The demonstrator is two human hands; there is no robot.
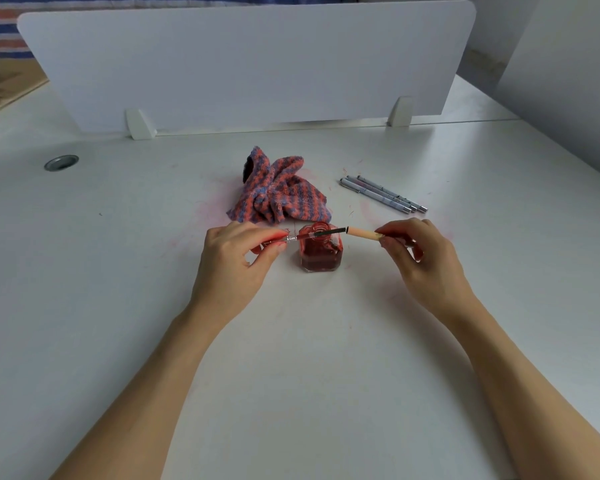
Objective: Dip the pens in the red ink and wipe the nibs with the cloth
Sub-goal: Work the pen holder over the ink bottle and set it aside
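A white desk fills the view, with faint red smears around its middle. A white divider stands upright along its far edge on two white feet. A metal grommet sits in the desk at far left.

The person's two forearms reach in from the near edge. The left hand and right hand flank the ink bottle, which stands at the desk's centre — open, its glass stained red, dark red ink inside. Fingertips of both hands are stained red.

A striped pink-and-blue cloth lies bunched just beyond the bottle. Three grey pens lie side by side, touching, to the far right of the cloth.

The left thumb and fingers pinch a pen part — thin, red-stained, dark at its right end — held level above the bottle's mouth. The right thumb and forefinger pinch a peach-coloured barrel, its open end pointing left at the part's tip, a small gap between them. The remaining fingers of each hand curl loosely.
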